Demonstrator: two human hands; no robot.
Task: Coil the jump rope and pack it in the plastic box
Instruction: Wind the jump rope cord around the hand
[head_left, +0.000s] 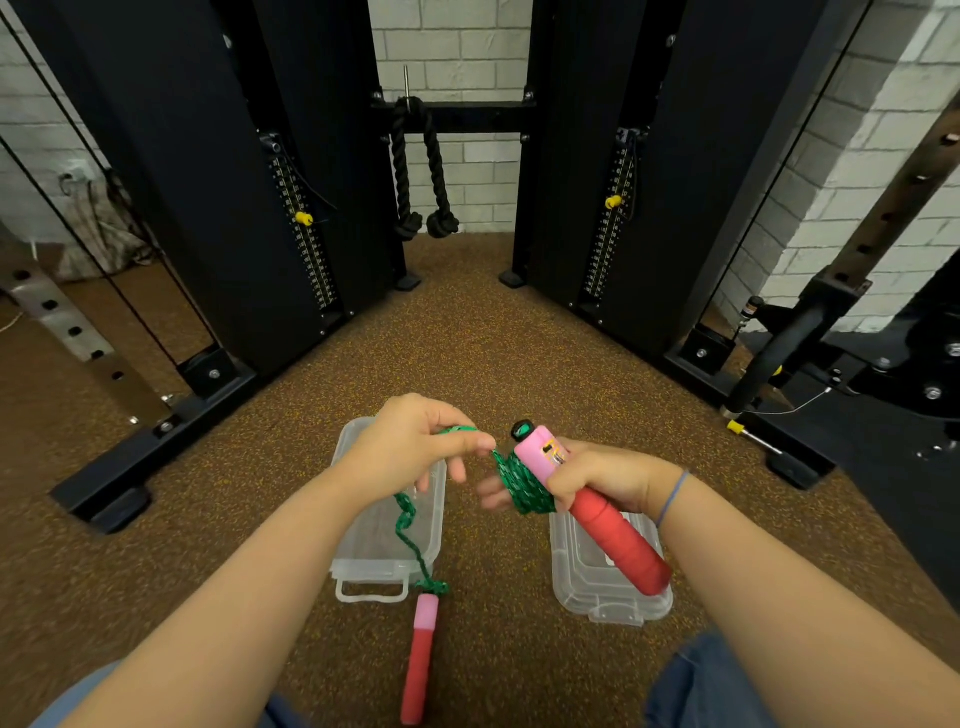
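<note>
Fingers of the left hand (410, 447) are curled in, thumb and forefinger (470, 441) pinching the green jump rope (410, 535) just left of centre in the frame. Fingers (493, 499) of the right hand (608, 478) are wrapped round a red and pink handle (613, 540), which points up and to the left, its pink end uppermost.

A black cable machine (197, 182) fills the upper half of the frame, its two towers angling in from the upper left and upper right, with white brick wall between them. A brown speckled floor (467, 338) covers the middle and lower part.

On that floor, below the left hand, lies the clear plastic box (389, 519), open and with a latch at its near end. To its right, under the held handle, lies a second clear piece that looks like the lid (608, 587) (its ridged shape suggests so, though I cannot be sure).

A thick black rope (415, 171) hangs from the crossbar at top centre, both knotted ends down.

A second handle (421, 660), red with a pink tip, lies on the floor at bottom centre, just below the box.

From that handle the jump rope climbs across the box to the left hand, then runs taut to a tight green coil (524, 483) beside the pink end of the held handle. Whether the coil goes round the handle, the fingers or both cannot be told.

A thin blue band (672, 499) circles the right wrist.
</note>
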